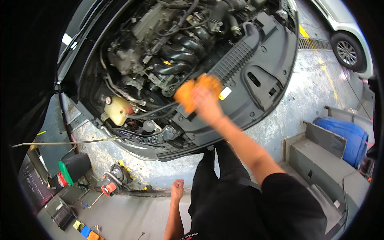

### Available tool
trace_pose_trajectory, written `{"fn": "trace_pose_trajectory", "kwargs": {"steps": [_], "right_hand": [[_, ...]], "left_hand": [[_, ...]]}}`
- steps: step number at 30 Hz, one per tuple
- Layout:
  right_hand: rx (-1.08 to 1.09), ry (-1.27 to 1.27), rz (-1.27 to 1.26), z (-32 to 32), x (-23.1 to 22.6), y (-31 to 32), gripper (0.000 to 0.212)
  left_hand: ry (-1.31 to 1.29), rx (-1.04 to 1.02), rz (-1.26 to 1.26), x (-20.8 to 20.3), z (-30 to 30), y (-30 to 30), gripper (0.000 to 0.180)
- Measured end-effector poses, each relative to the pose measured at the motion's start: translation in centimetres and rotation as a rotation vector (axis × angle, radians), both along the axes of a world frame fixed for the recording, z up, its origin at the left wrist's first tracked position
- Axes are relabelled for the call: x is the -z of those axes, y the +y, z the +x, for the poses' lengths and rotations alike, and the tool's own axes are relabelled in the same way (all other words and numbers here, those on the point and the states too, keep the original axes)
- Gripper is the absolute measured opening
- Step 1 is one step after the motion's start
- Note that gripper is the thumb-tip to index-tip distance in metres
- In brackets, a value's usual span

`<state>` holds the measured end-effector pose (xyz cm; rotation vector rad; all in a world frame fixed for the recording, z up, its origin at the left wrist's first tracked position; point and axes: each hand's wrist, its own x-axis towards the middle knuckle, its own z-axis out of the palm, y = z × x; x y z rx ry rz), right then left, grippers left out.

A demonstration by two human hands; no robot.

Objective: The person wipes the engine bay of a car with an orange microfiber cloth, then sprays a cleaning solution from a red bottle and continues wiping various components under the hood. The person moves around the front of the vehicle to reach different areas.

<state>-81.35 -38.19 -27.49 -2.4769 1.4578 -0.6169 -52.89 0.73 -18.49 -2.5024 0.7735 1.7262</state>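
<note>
head view: right hand [206, 105] grips orange cloth [198, 90] (over engine bay [168, 52]); left hand [177, 189] fisted.

The person leans over the open engine bay [172, 60] of a dark car. The right hand [206, 105] is stretched out over the front edge of the bay, gripping an orange cloth [196, 90] against the black plastic cover [256, 68] there; the hand is blurred. The left hand [177, 189] hangs low, well below the bay, curled in a loose fist and holding nothing. Left of the cloth, inside the bay, sits a pale yellow fluid tank [117, 110]. On the concrete floor [120, 216] under the car's nose lies a red and black tool [112, 182].
</note>
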Motion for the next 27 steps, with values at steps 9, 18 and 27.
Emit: {"fn": "trace_pose_trajectory", "kwargs": {"steps": [9, 18, 27], "right_hand": [[0.088, 0.583, 0.149, -16.2, -7.8, -4.3, 0.036], [-0.001, 0.261, 0.209, -1.9, -6.9, 11.9, 0.026], [0.726, 0.258, 0.013, -7.1, -4.7, 15.1, 0.039]], "left_hand": [[0.07, 0.001, -0.066, 0.4, 3.9, 2.2, 0.024], [0.144, 0.062, -0.177, 1.7, 4.7, -1.7, 0.021], [0.018, 0.311, -0.112, 1.4, 5.6, -1.7, 0.021]]}}
